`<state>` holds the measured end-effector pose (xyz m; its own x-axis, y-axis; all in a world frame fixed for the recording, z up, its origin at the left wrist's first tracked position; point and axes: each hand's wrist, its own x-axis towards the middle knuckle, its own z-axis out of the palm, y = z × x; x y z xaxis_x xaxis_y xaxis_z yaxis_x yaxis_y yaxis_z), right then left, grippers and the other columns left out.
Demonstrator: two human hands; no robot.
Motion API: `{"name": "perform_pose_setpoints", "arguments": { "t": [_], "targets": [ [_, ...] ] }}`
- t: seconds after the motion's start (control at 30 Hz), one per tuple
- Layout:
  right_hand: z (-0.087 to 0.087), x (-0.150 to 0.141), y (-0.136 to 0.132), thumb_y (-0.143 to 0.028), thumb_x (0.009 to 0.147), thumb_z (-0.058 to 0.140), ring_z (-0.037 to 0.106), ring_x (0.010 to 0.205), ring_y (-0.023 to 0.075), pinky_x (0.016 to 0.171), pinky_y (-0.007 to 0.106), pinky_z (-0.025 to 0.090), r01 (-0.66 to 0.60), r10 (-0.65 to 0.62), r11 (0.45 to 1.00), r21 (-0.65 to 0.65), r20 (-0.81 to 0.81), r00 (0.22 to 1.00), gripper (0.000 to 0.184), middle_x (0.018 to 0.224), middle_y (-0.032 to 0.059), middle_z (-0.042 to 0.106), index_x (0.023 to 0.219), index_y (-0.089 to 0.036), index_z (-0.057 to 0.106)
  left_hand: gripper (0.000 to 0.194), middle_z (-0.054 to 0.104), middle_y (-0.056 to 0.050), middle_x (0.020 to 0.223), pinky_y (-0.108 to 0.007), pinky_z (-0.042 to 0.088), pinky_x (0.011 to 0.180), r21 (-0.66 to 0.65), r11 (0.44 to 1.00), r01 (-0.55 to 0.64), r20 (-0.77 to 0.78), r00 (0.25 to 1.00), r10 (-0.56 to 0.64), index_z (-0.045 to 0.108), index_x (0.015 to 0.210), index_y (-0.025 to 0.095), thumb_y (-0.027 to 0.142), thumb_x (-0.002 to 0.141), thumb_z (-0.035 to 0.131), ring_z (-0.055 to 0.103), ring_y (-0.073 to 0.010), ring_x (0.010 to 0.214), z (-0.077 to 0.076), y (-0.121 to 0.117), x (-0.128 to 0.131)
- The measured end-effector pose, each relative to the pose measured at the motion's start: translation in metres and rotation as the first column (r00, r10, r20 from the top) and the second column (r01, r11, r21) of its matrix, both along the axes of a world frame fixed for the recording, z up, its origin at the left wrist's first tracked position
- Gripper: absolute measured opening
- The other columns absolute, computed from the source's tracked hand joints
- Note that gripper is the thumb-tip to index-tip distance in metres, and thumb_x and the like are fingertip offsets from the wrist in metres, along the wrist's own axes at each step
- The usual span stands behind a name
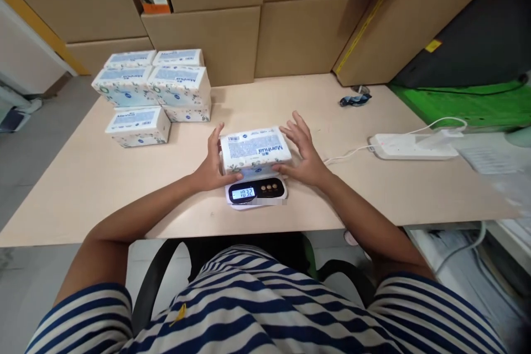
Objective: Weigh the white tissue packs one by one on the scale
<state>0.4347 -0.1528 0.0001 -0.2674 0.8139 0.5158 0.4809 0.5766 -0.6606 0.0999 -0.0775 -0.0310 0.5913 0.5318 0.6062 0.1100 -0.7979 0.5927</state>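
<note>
A soft pack of tissues (255,146) with blue and white wrapping and the word "Manhua" rests on a small white digital scale (256,206). The scale's lit display (243,193) appears to read 103.2. My left hand (213,163) is at the pack's left end, fingers stretched out along it and thumb by the front lower edge. On the other side, my right hand (305,157) has its fingers spread and raised off the pack, with the thumb near its front right corner. The scale's platform is mostly hidden under the pack.
Several more tissue packs (178,86) are stacked at the table's back left, with one pack (139,126) in front. Cardboard boxes (203,41) line the back. A white power strip (415,146) with a cable lies right, and a dark blue patterned item (355,100) behind it.
</note>
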Motion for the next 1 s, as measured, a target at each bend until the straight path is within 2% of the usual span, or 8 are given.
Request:
{"name": "perform_pose_setpoints", "arguments": {
  "t": [0.1, 0.2, 0.33, 0.43, 0.53, 0.73, 0.9, 1.0],
  "targets": [
    [-0.007, 0.004, -0.003, -0.08, 0.087, 0.082, 0.045, 0.168, 0.0418, 0.137, 0.068, 0.038, 0.005, -0.006, 0.997, -0.074, -0.015, 1.0, 0.119, 0.192, 0.0113, 0.02, 0.181, -0.045, 0.019, 0.148, 0.003, -0.017, 0.19, -0.069, 0.038, 0.135, -0.052, 0.998, 0.018, 0.011, 1.0, -0.018, -0.015, 0.178, 0.047, 0.08, 0.079, 0.089, 0.03, -0.0452, 0.171, -0.009, 0.002, 0.002],
    [-0.007, 0.004, -0.007, -0.083, 0.088, 0.078, 0.045, 0.168, 0.0407, 0.137, 0.069, 0.038, -0.003, 0.004, 0.992, -0.129, 0.005, 1.0, 0.117, 0.188, 0.0109, 0.034, 0.181, -0.044, 0.019, 0.153, 0.011, -0.016, 0.189, -0.07, 0.035, 0.136, -0.066, 0.997, -0.042, 0.015, 0.999, 0.043, -0.012, 0.178, 0.049, 0.091, 0.07, 0.088, 0.029, -0.0455, 0.173, -0.01, 0.004, 0.005],
    [-0.008, 0.003, -0.008, -0.098, 0.085, 0.064, 0.036, 0.173, 0.0418, 0.138, 0.069, 0.035, -0.019, 0.018, 0.992, -0.127, -0.003, 1.0, 0.121, 0.19, 0.009, 0.028, 0.181, -0.046, 0.014, 0.15, 0.024, -0.016, 0.185, -0.073, 0.036, 0.133, -0.111, 0.987, -0.114, 0.079, 0.989, 0.123, 0.005, 0.179, 0.046, 0.112, 0.059, 0.067, 0.028, -0.0505, 0.173, -0.008, 0.011, 0.006],
    [-0.011, 0.005, -0.006, -0.111, 0.08, 0.038, 0.033, 0.173, 0.0451, 0.135, 0.073, 0.038, 0.044, -0.045, 0.99, -0.131, -0.007, 0.999, 0.125, 0.192, 0.0092, 0.021, 0.182, -0.047, 0.001, 0.127, 0.031, -0.012, 0.183, -0.071, 0.042, 0.128, -0.196, 0.969, -0.15, 0.186, 0.965, 0.186, 0.018, 0.176, 0.05, 0.117, 0.07, 0.04, 0.036, -0.0482, 0.169, -0.016, 0.021, 0.003],
    [-0.012, 0.009, -0.004, -0.112, 0.08, 0.019, 0.032, 0.173, 0.0458, 0.132, 0.074, 0.038, 0.111, -0.107, 0.986, -0.125, 0.034, 0.994, 0.123, 0.193, 0.0078, 0.016, 0.18, -0.048, -0.014, 0.106, 0.038, -0.006, 0.18, -0.065, 0.048, 0.123, -0.299, 0.936, -0.184, 0.284, 0.92, 0.271, 0.026, 0.172, 0.053, 0.111, 0.083, 0.025, 0.047, -0.041, 0.161, -0.029, 0.034, -0.001],
    [-0.01, 0.013, -0.007, -0.106, 0.086, 0.009, 0.032, 0.173, 0.0443, 0.133, 0.073, 0.037, 0.139, -0.137, 0.988, -0.064, 0.031, 0.99, 0.108, 0.192, 0.0021, 0.014, 0.176, -0.054, -0.02, 0.099, 0.044, -0.007, 0.176, -0.056, 0.055, 0.118, -0.438, 0.877, -0.198, 0.308, 0.883, 0.353, 0.035, 0.169, 0.049, 0.107, 0.089, 0.022, 0.052, -0.0369, 0.158, -0.035, 0.039, -0.001],
    [-0.009, 0.012, -0.006, -0.109, 0.08, 0.007, 0.03, 0.174, 0.047, 0.133, 0.077, 0.035, 0.188, -0.184, 0.977, -0.101, 0.045, 0.982, 0.115, 0.191, 0.0048, 0.017, 0.174, -0.053, -0.027, 0.097, 0.048, -0.006, 0.172, -0.059, 0.053, 0.12, -0.386, 0.901, -0.199, 0.311, 0.891, 0.33, 0.039, 0.167, 0.051, 0.107, 0.09, 0.022, 0.051, -0.0378, 0.158, -0.026, 0.032, 0.001],
    [-0.007, 0.013, -0.006, -0.11, 0.08, 0.009, 0.03, 0.174, 0.0472, 0.133, 0.077, 0.035, 0.173, -0.171, 0.98, -0.099, 0.02, 0.985, 0.114, 0.192, 0.0047, 0.014, 0.174, -0.054, -0.023, 0.098, 0.046, -0.006, 0.174, -0.061, 0.053, 0.121, -0.339, 0.922, -0.186, 0.319, 0.9, 0.298, 0.038, 0.168, 0.052, 0.108, 0.088, 0.024, 0.052, -0.0387, 0.158, -0.025, 0.031, 0.0]
  ]
}}
